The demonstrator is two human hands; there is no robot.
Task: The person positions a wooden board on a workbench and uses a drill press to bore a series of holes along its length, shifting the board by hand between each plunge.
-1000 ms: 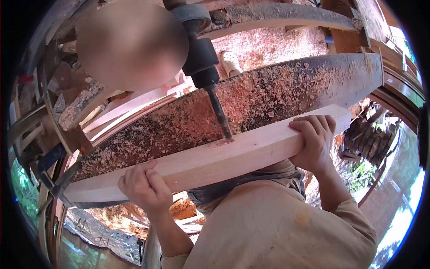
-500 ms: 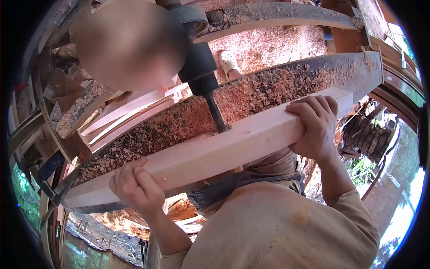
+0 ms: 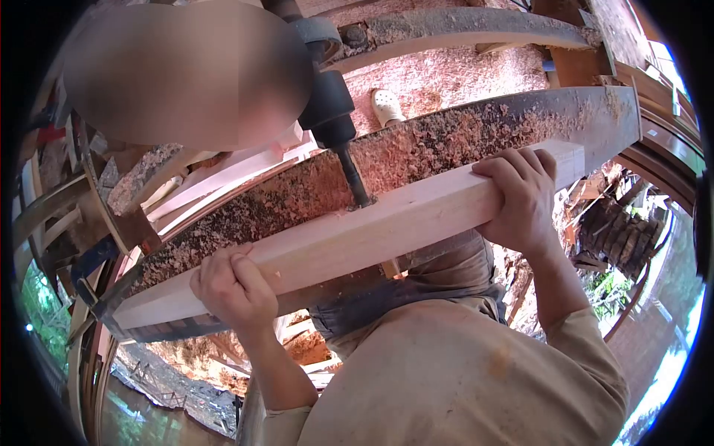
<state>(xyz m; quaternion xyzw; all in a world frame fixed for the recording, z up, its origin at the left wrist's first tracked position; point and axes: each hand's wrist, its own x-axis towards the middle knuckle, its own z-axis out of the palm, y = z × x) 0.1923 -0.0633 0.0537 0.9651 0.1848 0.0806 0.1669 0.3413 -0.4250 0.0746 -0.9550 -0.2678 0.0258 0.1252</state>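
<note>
A long pale wooden beam (image 3: 372, 227) lies across the shavings-covered work table (image 3: 446, 143), slanting up to the right. My left hand (image 3: 236, 288) grips the beam near its left end, fingers over the top edge. Toward the other end, my right hand (image 3: 520, 195) is wrapped round it with fingers on top. Between the two hands, a dark drill chuck (image 3: 329, 108) comes down from above, and its bit (image 3: 355, 178) meets the beam's top face at the far edge. Shavings hide the tip of the bit.
A curved wooden rail (image 3: 468, 28) with shavings runs behind the table. A shoe (image 3: 387, 108) shows on the shavings-strewn floor. A blue clamp (image 3: 93, 266) sits at the table's left end. Timber pieces (image 3: 223, 177) lie back left; a blurred shape covers the upper left.
The beam has shifted slightly relative to the bit, and my left hand has moved a little right and up with it. Both hands keep their hold. The head view has also moved a little.
</note>
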